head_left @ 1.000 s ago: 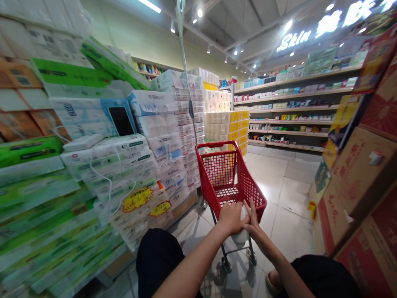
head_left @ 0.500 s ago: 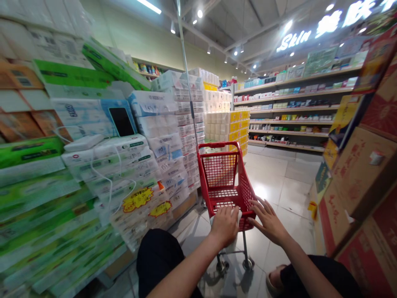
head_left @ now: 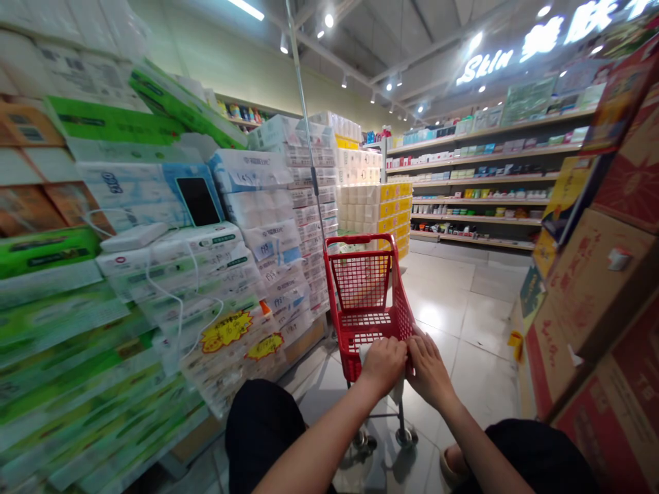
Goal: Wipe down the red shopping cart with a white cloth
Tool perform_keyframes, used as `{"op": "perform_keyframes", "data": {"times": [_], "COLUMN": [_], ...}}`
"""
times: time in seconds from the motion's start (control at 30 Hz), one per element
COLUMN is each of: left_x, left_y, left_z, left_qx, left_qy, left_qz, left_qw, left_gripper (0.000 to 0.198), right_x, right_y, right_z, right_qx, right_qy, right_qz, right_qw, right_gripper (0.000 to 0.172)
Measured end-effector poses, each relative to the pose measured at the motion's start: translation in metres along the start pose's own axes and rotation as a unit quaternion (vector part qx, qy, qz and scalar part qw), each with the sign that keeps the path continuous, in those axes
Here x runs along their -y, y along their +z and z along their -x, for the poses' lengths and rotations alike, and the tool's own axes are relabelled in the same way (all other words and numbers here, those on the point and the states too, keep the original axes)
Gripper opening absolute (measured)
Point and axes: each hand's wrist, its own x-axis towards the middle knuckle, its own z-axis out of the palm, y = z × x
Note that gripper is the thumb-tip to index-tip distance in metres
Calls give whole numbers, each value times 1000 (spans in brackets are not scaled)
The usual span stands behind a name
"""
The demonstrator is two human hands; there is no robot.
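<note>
A small red shopping cart [head_left: 360,317] with a mesh basket stands on the floor in front of my knees. My left hand [head_left: 384,366] is closed over a white cloth [head_left: 397,390] and presses it against the basket's near rim. The cloth shows at both sides of the hand, its rest hidden under the fingers. Right beside it, my right hand [head_left: 428,367] is curled over the basket's near right corner, fingers together. Both hands nearly touch. A tall metal pole rises from the cart's far left side.
Stacks of packaged tissue [head_left: 278,240] line the left side, with a phone [head_left: 198,201] and a white-cabled power bank [head_left: 134,237] on them. Cardboard boxes [head_left: 600,281] are piled at right. Stocked shelves [head_left: 484,180] stand behind, beyond the tiled floor [head_left: 463,302].
My right hand has moved left and its spread fingers have closed over the basket corner. My left hand has slid right along the rim with the cloth. The view has shifted slightly.
</note>
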Motion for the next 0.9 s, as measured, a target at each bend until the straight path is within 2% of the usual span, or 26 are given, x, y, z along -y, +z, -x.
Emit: {"op": "perform_keyframes", "data": {"times": [0.1,0.27,0.33,0.4,0.47,0.63,0.9], "left_x": [24,87,106,111,104,59,-2], "left_y": [-9,-27,-30,-27,-20,-2,12], "left_z": [26,73,83,84,77,52,1], "left_qx": [-18,-34,-48,-57,-64,-73,-40], "left_qy": [26,39,47,52,39,-28,-24], "left_qz": [-8,-19,-14,-5,-2,-19,3], "left_qw": [999,998,998,997,997,997,999], "left_gripper": [18,19,19,18,16,8,10], "right_x": [2,-8,-13,-17,-18,-20,-18], "right_y": [-2,-6,-5,-3,-1,-1,4], "right_z": [1,-2,-4,-5,-5,-4,2], "right_qx": [16,46,53,51,37,-4,-27], "right_qy": [9,-9,-13,-8,6,14,20], "right_qz": [6,3,2,3,1,-26,-34], "right_qw": [1000,999,999,999,999,1000,999], "right_gripper": [43,44,46,48,48,52,50]}}
